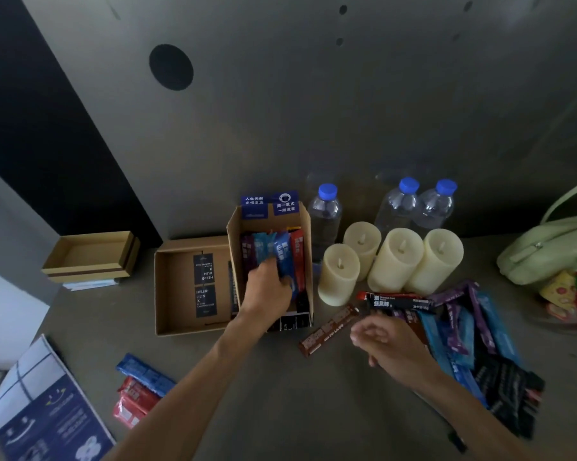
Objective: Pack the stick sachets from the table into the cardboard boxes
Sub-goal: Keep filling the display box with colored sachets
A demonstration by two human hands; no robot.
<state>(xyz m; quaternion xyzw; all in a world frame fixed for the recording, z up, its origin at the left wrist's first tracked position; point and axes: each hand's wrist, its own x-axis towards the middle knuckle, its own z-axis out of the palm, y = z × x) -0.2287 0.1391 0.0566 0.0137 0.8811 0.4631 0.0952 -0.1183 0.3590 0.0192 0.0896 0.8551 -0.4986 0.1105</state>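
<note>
From the head view, the left hand point(268, 289) reaches down into the tall cardboard box point(236, 257), which stands open on the counter point(264, 394) with a row of stick sachets point(264, 251) upright inside it, purple, light blue, blue and red. The fingers of this hand are curled round a blue sachet point(284, 257) among that row, though the fingertips themselves are hidden behind the packets. Touching the tall box on its left lies a shallow cardboard box point(175, 294) with dark printed tags point(204, 284) flat on its floor. The right hand point(392, 346) hovers just above the counter, its fingers loosely bent and holding nothing, blurred at the tips. Just beside it lies a brown sachet point(328, 331) on a slant, and to its right spreads a loose pile of sachets point(466, 334) in purple, blue, black and red. Near the left forearm lie a dark blue sachet point(145, 372) and red sachets point(132, 402). Behind the pile stand four cream candles point(397, 259) and three water bottles point(325, 217). A pale green bag point(546, 247) sits at the far right.
</note>
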